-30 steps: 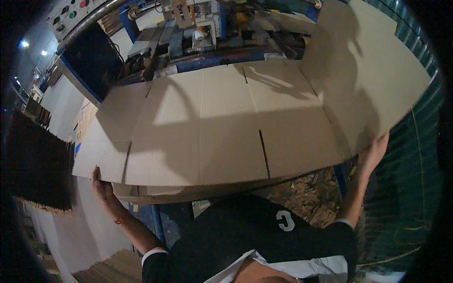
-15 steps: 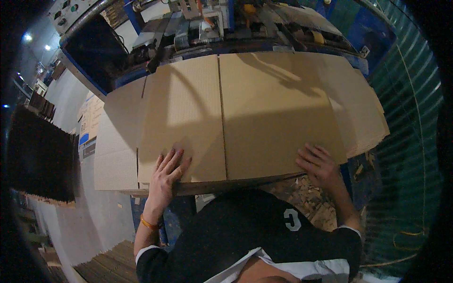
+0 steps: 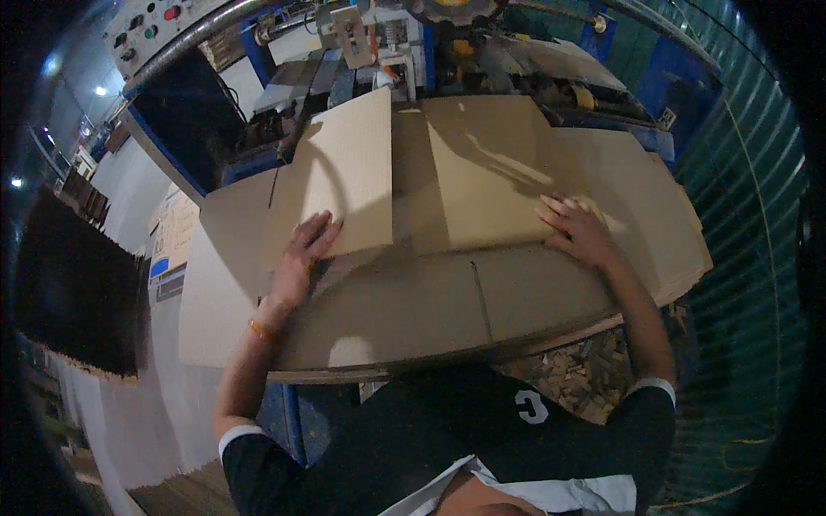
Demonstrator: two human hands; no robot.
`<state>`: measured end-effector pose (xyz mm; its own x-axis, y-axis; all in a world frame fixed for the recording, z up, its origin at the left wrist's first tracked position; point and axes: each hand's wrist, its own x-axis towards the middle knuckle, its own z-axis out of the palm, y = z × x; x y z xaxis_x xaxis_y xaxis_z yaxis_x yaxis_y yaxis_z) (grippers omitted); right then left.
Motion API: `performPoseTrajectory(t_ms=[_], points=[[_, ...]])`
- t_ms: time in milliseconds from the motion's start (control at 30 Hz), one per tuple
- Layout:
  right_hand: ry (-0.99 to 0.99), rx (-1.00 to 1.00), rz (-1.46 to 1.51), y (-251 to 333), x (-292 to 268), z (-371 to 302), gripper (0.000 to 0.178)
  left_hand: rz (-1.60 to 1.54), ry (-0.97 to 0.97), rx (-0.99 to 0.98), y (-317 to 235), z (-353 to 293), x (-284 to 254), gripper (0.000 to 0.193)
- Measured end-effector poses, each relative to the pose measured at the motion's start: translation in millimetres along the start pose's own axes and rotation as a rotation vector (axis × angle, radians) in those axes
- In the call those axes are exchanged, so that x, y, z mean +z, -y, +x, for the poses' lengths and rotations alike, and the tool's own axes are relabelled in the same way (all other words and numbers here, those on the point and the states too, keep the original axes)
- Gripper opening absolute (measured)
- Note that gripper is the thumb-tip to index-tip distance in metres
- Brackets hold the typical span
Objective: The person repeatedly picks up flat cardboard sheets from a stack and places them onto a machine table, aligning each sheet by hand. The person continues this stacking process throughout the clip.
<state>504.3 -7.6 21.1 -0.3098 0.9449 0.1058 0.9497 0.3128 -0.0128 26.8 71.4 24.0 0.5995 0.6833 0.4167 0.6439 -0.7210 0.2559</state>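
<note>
Box-making factory floor w/ big blue industrial machine [image 3: 413, 52], grey control panel w/ coloured buttons [image 3: 151, 26], flat brown corrugated cardboard sheets [image 3: 482, 258], cardboard offcuts on floor [image 3: 576, 378].

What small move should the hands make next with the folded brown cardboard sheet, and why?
Probably press the left panel flat. The left hand rests on the raised left panel of the flat brown corrugated cardboard sheet, which stands tilted above the layer beneath, casting a shadow. The right hand lies flat on the right panel, which looks almost down.
</note>
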Motion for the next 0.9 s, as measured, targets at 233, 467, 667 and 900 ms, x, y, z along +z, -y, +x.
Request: performPoseTrajectory(t_ms=[233,467,667,900], points=[[-0.003,0.283,-0.015,-36.5,7.2,77.0,0.074,0.149,-0.118,0.105,60.2,80.2,39.1,0.055],[0.008,0.594,-0.110,-18.6,6.3,93.2,0.077,0.261,-0.258,-0.186,85.1,80.8,45.9,0.069],[-0.416,0.826,0.103,-42.0,8.4,-74.3,0.078,0.367,-0.667,-0.475,97.1,-93.5,-21.9,0.063],[-0.236,1.294,-0.255,-102.8,81.9,-202.2,0.083,0.636,-0.370,-1.320,138.3,-259.4,-30.6,0.057]])
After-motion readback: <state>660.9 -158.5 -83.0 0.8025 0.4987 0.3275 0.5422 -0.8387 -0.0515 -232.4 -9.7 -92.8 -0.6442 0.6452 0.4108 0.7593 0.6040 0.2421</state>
